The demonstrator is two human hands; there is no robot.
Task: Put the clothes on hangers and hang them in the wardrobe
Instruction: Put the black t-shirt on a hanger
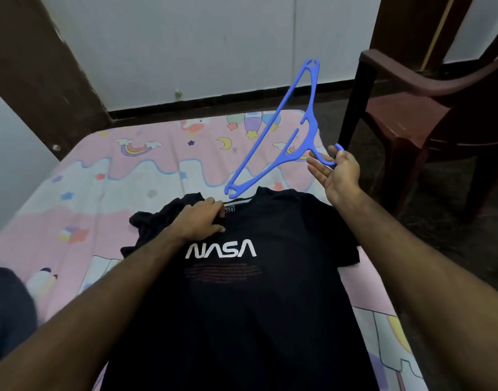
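The black T-shirt (242,292) lies flat on the patterned bedsheet (73,193), chest print up, its long axis running from the hem nearest the camera to the collar at the far end. The left hand (202,221) grips the fabric at the collar's left side. The right hand (336,172), fingers loosely curled, holds the blue hanger (281,142) by its hook, raised off the bed. From this grip the hanger's long axis slants left; its lower tip sits just above the collar opening, close to the left hand. Judged next move: feed that tip into the collar. Count: one shirt, one hanger, one chair (425,108).
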